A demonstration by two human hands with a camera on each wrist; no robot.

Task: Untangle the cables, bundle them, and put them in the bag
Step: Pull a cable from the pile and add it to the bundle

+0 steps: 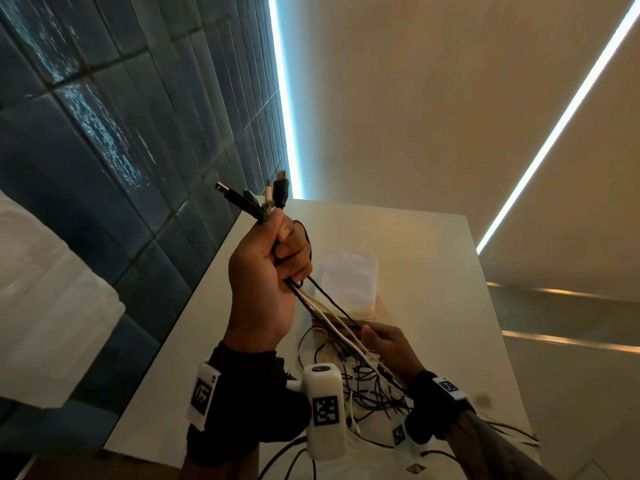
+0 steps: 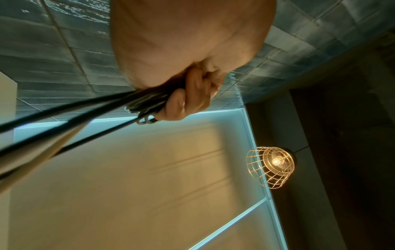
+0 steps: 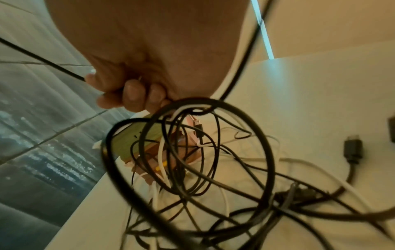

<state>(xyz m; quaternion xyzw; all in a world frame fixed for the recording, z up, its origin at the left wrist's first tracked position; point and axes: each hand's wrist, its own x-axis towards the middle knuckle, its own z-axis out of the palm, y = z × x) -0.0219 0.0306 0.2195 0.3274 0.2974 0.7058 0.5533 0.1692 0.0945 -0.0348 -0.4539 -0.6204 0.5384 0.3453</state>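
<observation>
My left hand [image 1: 277, 251] is raised above the table and grips a bunch of black and white cables just below their plugs [image 1: 273, 195], which stick up out of the fist; the left wrist view shows its curled fingers [image 2: 188, 99] round the strands. The cables [image 1: 332, 320] run taut down to my right hand [image 1: 377, 337], whose fingers [image 3: 132, 96] curl round them lower down. Below it a loose tangle of cables [image 3: 203, 160] hangs and spreads on the white table [image 1: 433, 271]. A white bag [image 1: 349, 275] lies flat behind the hands.
A dark tiled wall [image 1: 104, 133] runs along the table's left edge. A black plug [image 3: 352, 148] lies on the table to the right of the tangle. A brown and green flat thing [image 3: 136, 140] lies under the cables. A wire-cage lamp [image 2: 271, 165] hangs overhead.
</observation>
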